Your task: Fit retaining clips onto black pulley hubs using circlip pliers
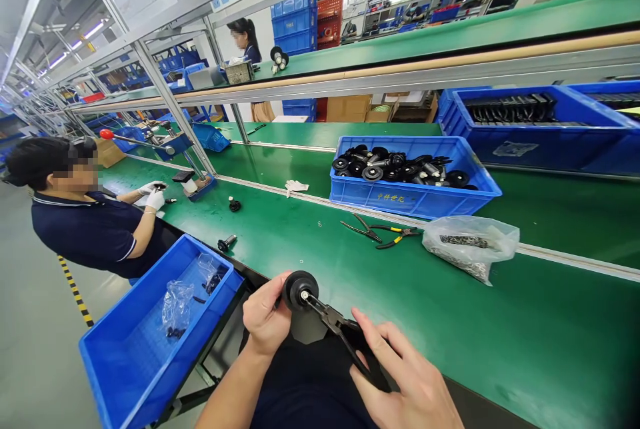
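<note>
Holding round black part (295, 288) near table (545, 329) edge: left hand (267, 319), fingers pinching its rim. Right hand (406, 368), fingers round handles of pliers (331, 318), tips at part's pale centre. Beyond, on table: translucent bag (475, 232) of small pieces, blue bin (400, 199) of black components (373, 172).

The fingers (373, 336) and forearms (235, 382) are bare, the clothing (310, 386) dark.

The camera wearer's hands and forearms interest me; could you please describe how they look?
The left hand and right hand are both ungloved, with no rings or watch visible. No sleeve shows on the forearms within the picture; dark clothing appears between them.
</note>
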### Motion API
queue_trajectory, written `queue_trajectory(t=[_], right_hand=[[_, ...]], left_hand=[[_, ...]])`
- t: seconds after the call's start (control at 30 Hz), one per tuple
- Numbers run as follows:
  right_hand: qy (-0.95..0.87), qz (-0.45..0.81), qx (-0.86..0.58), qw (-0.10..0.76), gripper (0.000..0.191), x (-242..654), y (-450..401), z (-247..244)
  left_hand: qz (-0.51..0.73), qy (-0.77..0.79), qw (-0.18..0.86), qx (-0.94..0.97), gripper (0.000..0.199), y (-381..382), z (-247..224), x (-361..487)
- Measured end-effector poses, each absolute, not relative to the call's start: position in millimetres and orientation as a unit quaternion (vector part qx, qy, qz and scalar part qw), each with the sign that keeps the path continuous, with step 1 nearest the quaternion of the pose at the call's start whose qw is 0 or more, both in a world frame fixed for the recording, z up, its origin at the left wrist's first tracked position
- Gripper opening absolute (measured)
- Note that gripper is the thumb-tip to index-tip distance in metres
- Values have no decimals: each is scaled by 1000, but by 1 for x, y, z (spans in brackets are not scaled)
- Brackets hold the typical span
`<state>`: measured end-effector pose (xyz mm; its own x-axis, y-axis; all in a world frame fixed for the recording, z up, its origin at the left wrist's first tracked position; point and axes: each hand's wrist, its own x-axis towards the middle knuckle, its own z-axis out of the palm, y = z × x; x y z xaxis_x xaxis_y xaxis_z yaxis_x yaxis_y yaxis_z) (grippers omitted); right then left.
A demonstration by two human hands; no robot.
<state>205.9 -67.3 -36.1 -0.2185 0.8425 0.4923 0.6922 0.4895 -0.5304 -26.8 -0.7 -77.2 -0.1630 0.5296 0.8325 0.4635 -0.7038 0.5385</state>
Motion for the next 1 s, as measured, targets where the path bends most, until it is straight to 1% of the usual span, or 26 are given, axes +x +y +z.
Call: queue_trajectory(t=[0.13, 0.27, 0.33, 0.57, 0.7, 0.87, 1.0], right_hand=[[-733, 127, -517, 423, 56, 185, -79, -45], [-700, 143, -539, 447, 58, 165, -89, -52], [-683, 146, -549, 459, 58, 158, -93, -54], [-673, 119, -546, 485, 64, 144, -91, -57], [-678, 115, -530, 496, 68, 149, -89, -52], [-668, 135, -505, 531, 68, 164, -86, -39], [-688, 124, -485, 525, 68, 170, -80, -35]], left_hand=[[668, 418, -30, 615, 72, -1, -79, -14], [658, 469, -80, 584, 62, -2, -80, -5], [659, 480, -93, 572, 60, -2, -80, -2], [677, 475, -80, 556, 66, -2, -78, 2], [681, 483, -59, 546, 64, -2, -85, -1], [657, 514, -17, 551, 79, -6, -90, -6], [660, 503, -26, 557, 82, -7, -86, -4]])
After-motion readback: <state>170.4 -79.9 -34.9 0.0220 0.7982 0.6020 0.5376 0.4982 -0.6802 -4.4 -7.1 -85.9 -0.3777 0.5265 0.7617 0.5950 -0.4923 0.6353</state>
